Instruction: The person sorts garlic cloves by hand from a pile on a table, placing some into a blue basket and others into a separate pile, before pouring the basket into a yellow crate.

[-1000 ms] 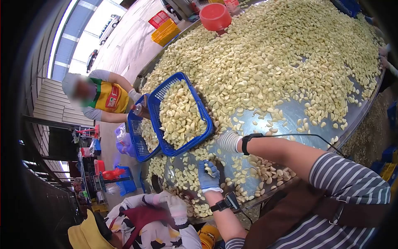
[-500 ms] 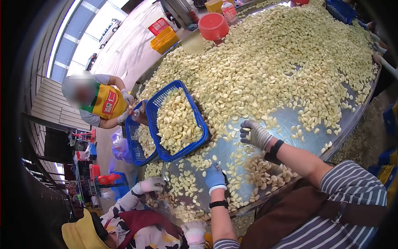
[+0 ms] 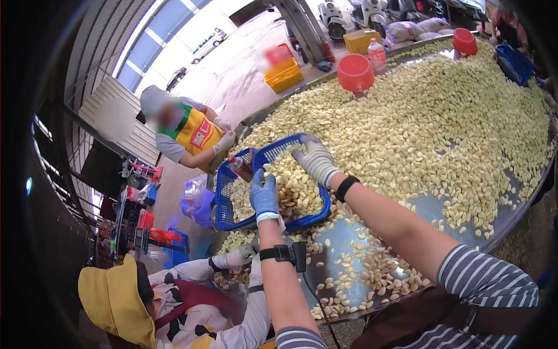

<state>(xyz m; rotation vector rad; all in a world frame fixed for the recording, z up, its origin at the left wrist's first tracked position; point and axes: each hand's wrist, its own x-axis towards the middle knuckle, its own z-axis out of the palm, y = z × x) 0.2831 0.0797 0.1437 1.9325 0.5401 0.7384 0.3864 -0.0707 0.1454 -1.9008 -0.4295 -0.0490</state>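
Two blue baskets of pale cloves sit side by side on the metal table. My left hand (image 3: 264, 195), in a blue glove, is at the near left edge of the right basket (image 3: 308, 222), over its cloves, fingers spread. My right hand (image 3: 315, 158), in a striped grey-white glove, is at that basket's far right rim, its fingertips partly hidden at the edge. The left basket (image 3: 224, 214) holds cloves and a small bottle (image 3: 239, 167). A wide heap of pale cloves (image 3: 401, 122) spreads behind and to the right.
A co-worker in a yellow hat (image 3: 110, 294) works at the near left, gloved hands low. Another person in a yellow-green apron (image 3: 200, 131) stands across the left edge. Red tubs (image 3: 355, 74) and a bottle (image 3: 376, 55) stand at the back. Browner cloves (image 3: 386, 273) lie near the front edge.
Both my hands have moved from the table surface, up and left to the right basket. The view has shifted, and the scene appears farther right.
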